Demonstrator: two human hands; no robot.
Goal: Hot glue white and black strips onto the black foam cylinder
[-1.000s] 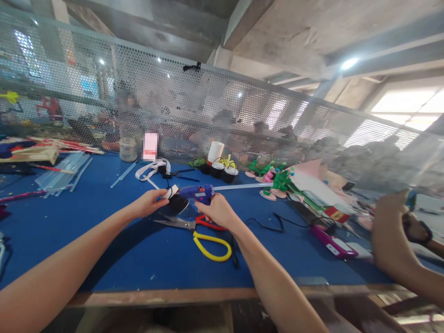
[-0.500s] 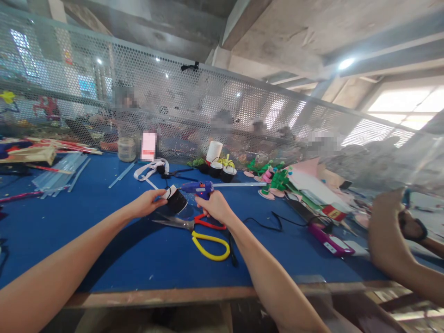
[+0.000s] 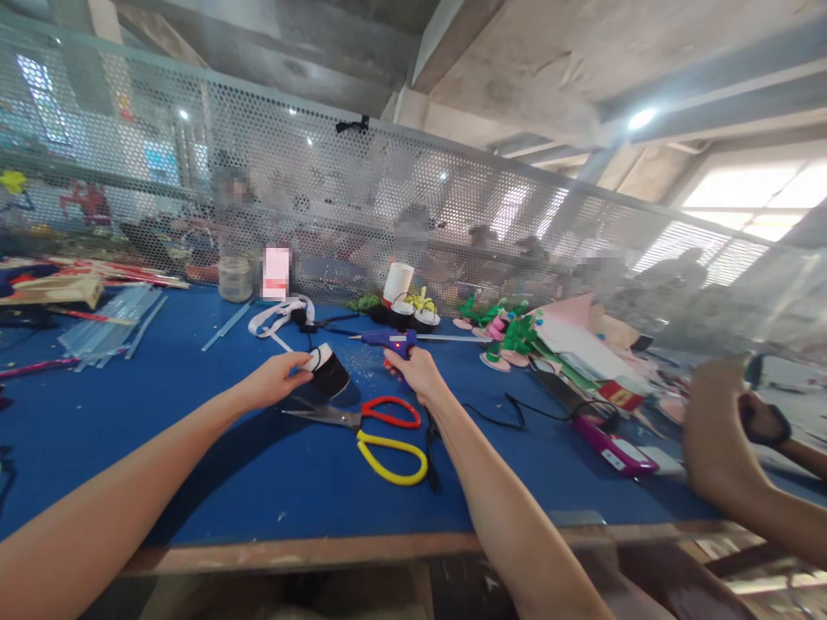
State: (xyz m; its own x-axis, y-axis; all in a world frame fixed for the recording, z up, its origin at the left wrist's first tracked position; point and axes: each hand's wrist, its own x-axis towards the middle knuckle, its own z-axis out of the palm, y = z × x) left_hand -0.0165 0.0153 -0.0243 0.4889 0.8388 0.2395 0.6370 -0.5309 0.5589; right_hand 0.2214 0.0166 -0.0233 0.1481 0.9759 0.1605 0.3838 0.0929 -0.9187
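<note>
My left hand (image 3: 284,376) is closed on a small black-and-white cup (image 3: 331,374) with a thin black handle loop, holding it tilted just above the table. In my right hand (image 3: 413,372) is a blue hot glue gun (image 3: 395,343), its nozzle pointing left and a long clear glue stick (image 3: 452,338) sticking out of its back. The nozzle is apart from the cup, a little above and right of it. Below both hands lie scissors (image 3: 358,418) with one red and one yellow handle, blades pointing left.
Behind stand two similar small cups (image 3: 426,319) and a white cylinder (image 3: 399,282). Clear glue sticks (image 3: 109,323) lie at left, white ribbon (image 3: 277,319) near the mesh panel. Green figures (image 3: 517,336), paper sheets and a purple device (image 3: 613,448) are at right, beside another person's arm (image 3: 727,430).
My right hand has drawn the glue gun back to the right and slightly up, away from the cup. My left hand and the cup stay almost where they were.
</note>
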